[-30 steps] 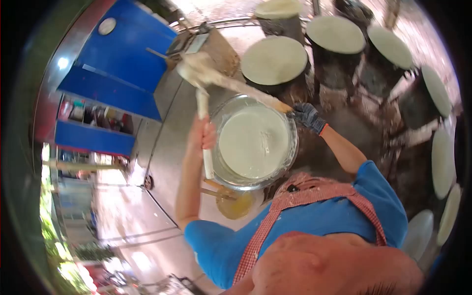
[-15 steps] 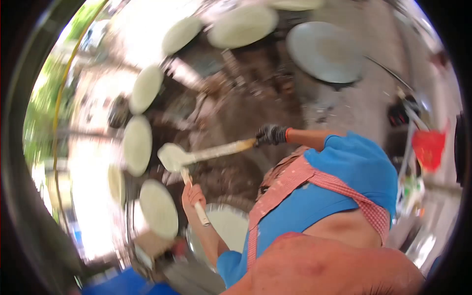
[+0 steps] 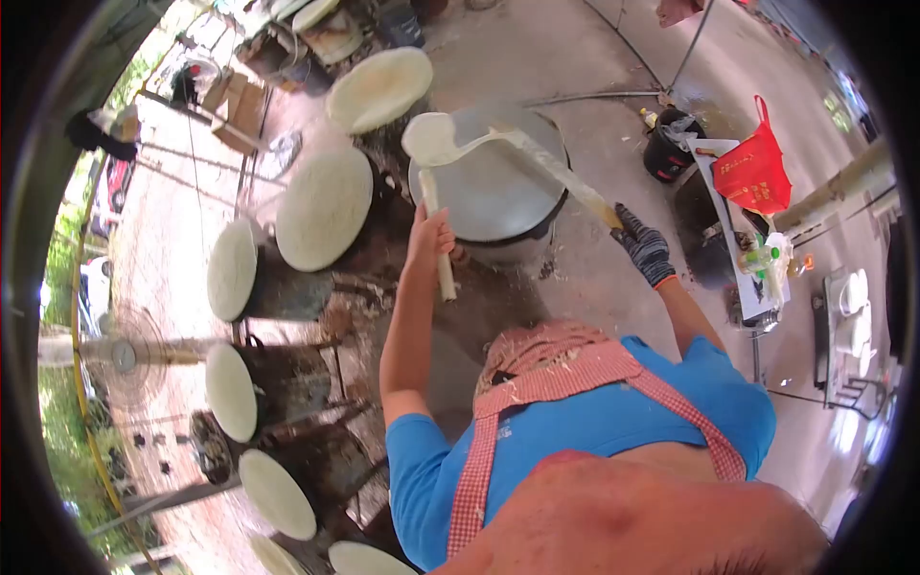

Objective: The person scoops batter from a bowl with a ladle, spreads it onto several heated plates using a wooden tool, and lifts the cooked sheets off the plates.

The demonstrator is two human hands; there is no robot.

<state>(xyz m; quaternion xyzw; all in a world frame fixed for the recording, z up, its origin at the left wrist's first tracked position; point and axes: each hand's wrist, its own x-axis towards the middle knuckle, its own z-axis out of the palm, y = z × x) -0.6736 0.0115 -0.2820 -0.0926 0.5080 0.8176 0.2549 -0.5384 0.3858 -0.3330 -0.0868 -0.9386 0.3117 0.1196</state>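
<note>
My left hand [image 3: 431, 235], bare, is closed around the white handle of a stick-like tool [image 3: 445, 276]. Its upper end meets the bowl of a long-handled ladle [image 3: 429, 141] coated in pale batter. My right hand [image 3: 644, 247], in a dark striped glove, grips the wooden end of the ladle's handle. Below the ladle lies a round grey griddle [image 3: 508, 196] with a dark rim; the ladle bowl overlaps its upper left edge in this view. Immediately left of it, a pale round sheet of batter [image 3: 326, 209] covers another round pan, and a further one [image 3: 380, 90] sits beyond.
More pale-topped round pans [image 3: 231, 391] curve down the left side over dark stoves [image 3: 287, 287]. On the right stand a black bucket [image 3: 669, 149] and a narrow table [image 3: 724, 206] with a red bag [image 3: 754, 174] and bottles. A fan [image 3: 125, 357] is at far left.
The view has swung right, bringing the grey griddle near the middle. Both hands and tools have gone from over the stoves on the left to over this griddle. Both grips stay closed.
</note>
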